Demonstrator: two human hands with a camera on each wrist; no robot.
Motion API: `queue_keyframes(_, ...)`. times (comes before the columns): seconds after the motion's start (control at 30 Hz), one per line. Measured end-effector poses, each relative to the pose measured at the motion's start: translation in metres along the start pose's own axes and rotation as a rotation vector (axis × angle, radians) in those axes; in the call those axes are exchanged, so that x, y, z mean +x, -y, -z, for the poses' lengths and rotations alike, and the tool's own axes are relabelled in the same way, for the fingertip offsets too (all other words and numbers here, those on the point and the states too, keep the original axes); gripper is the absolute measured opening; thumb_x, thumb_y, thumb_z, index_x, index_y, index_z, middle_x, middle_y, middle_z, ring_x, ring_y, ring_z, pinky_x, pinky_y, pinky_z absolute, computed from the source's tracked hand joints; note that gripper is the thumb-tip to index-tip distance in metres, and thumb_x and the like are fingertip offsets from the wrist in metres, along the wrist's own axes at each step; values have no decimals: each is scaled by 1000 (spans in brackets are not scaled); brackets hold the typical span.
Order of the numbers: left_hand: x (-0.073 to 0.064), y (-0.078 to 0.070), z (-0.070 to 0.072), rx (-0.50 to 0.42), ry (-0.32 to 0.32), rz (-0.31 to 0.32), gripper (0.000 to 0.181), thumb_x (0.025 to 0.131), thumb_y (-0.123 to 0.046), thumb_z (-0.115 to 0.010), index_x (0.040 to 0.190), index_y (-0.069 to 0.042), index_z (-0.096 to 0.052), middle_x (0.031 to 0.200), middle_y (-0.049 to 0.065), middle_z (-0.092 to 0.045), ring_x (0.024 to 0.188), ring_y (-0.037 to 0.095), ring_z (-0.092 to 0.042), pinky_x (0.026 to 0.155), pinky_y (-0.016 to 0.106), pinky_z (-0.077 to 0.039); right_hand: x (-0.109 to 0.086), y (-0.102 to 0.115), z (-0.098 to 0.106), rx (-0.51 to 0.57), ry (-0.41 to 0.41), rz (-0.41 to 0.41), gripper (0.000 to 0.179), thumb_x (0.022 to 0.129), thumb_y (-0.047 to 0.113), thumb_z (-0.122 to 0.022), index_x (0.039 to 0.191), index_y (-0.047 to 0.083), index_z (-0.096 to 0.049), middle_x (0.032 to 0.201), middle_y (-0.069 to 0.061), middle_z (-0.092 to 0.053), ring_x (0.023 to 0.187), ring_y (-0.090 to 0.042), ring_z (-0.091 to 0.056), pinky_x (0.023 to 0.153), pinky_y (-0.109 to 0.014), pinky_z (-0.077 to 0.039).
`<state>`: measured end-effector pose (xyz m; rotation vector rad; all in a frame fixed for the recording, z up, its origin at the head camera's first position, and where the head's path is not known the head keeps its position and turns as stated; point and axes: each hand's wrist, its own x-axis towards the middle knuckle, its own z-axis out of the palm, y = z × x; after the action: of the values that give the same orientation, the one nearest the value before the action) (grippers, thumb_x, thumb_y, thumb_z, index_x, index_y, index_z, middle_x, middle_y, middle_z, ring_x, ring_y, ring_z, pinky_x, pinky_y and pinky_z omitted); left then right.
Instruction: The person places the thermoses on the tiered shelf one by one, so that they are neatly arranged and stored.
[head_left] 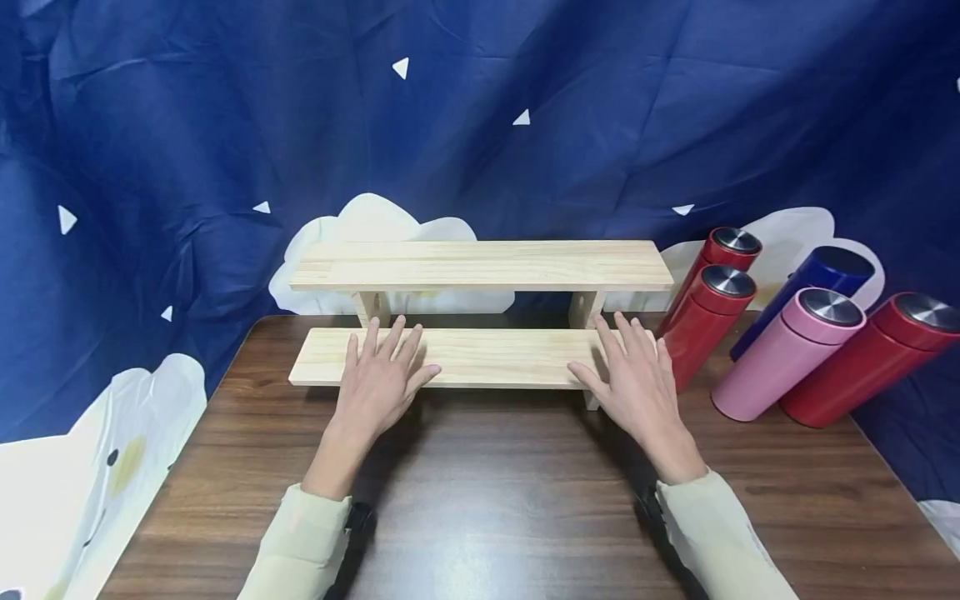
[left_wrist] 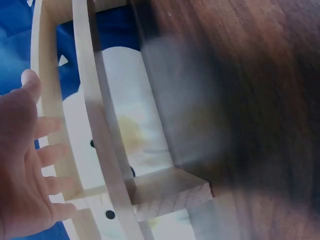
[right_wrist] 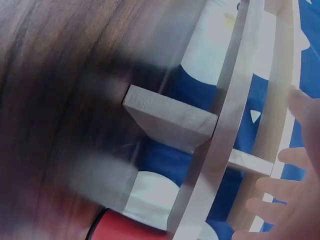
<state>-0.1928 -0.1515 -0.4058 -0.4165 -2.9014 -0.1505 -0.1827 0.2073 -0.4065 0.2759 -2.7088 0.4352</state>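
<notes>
Wooden rack (head_left: 482,271) is judged stiff and light, best gripped by its lower board (head_left: 504,358). Over that board, left hand (head_left: 377,383) and right hand (head_left: 636,383) are spread wide, nothing held.

A dark brown wood-grain bench (head_left: 495,454) carries everything, with a pale glare at its 6 o'clock. Towards 12 o'clock stands a two-tier pale wooden shelf (head_left: 480,265) on upright supports. Around 2 o'clock, five insulated bottles stand upright in a cluster: a rear red bottle (head_left: 697,271), a nearer red bottle (head_left: 697,333) beside the shelf, a dark blue bottle (head_left: 797,287), a pink bottle (head_left: 783,358), and outermost, a broad red bottle (head_left: 862,367).
</notes>
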Motion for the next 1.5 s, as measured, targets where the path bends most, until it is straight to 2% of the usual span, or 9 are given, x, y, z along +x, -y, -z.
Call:
queue_keyframes(0.17, 0, 5, -2, -18, -23, -11, 71, 101, -65, -39, 154, -19, -44, 163, 12, -31, 151, 41, -18, 117, 64, -18, -3, -8, 3, 81, -100, 9, 76, 86, 38, -79, 147, 5, -49, 149, -25, -46, 135, -48, -41, 103, -70, -34)
queue_keyframes(0.27, -1, 7, -2, -45, -56, -21, 69, 101, -63, -43, 151, -17, -49, 161, 14, -35, 149, 40, -24, 116, 61, -23, -5, -12, 4, 214, -154, -25, 70, 85, 31, -80, 143, 3, -53, 144, -23, -52, 130, -46, -47, 99, -66, -39)
queue_keyframes(0.4, -2, 10, -3, -76, -149, -34, 63, 100, -58, -51, 143, -13, -58, 150, 17, -48, 139, 39, -41, 108, 58, -37, -8, -18, 4, 408, -226, -95, 59, 86, 21, -80, 137, 1, -58, 133, -23, -59, 122, -42, -55, 98, -61, -44)
queue_keyframes(0.5, -3, 12, -4, -76, -210, -56, 56, 99, -54, -56, 135, -11, -64, 138, 18, -58, 128, 39, -52, 97, 57, -45, -9, -22, 7, 494, -273, -164, 53, 87, 16, -80, 134, 0, -60, 127, -21, -63, 117, -37, -59, 96, -55, -49)
queue_keyframes(0.73, -4, 17, -10, -107, -263, -63, 42, 98, -44, -64, 124, -10, -70, 126, 16, -65, 118, 39, -58, 86, 55, -50, -12, -29, 16, 570, -359, -319, 46, 89, 16, -78, 130, 1, -62, 119, -15, -69, 103, -18, -65, 85, -16, -49)
queue_keyframes(0.8, -3, 19, -12, -138, -294, -50, 38, 98, -39, -66, 121, -9, -71, 122, 14, -67, 113, 39, -60, 83, 55, -51, -12, -32, 18, 608, -402, -324, 43, 88, 12, -78, 127, -1, -63, 111, -15, -71, 94, -9, -65, 80, -12, -48)
queue_keyframes(0.9, -3, 24, -14, -203, -341, -24, 33, 96, -35, -69, 116, -9, -74, 115, 11, -70, 106, 37, -63, 81, 53, -52, -13, -36, 21, 666, -463, -324, 38, 88, 7, -77, 122, -4, -65, 94, -2, -73, 82, 3, -63, 75, -10, -49)
queue_keyframes(1.07, -3, 34, -16, -316, -362, 52, 31, 93, -32, -73, 113, -9, -75, 110, 8, -72, 104, 33, -65, 81, 52, -53, -16, -45, 27, 711, -521, -372, 35, 87, 5, -77, 118, -5, -66, 80, 23, -64, 72, 4, -61, 71, -11, -47)
queue_keyframes(1.5, -9, 71, -21, -463, -498, 201, 22, 88, -22, -77, 100, -3, -75, 95, 13, -72, 90, 34, -65, 79, 50, -49, -21, -56, 32, 811, -709, -502, 30, 88, 6, -75, 117, 3, -67, 83, 18, -68, 75, -1, -63, 70, -15, -49)
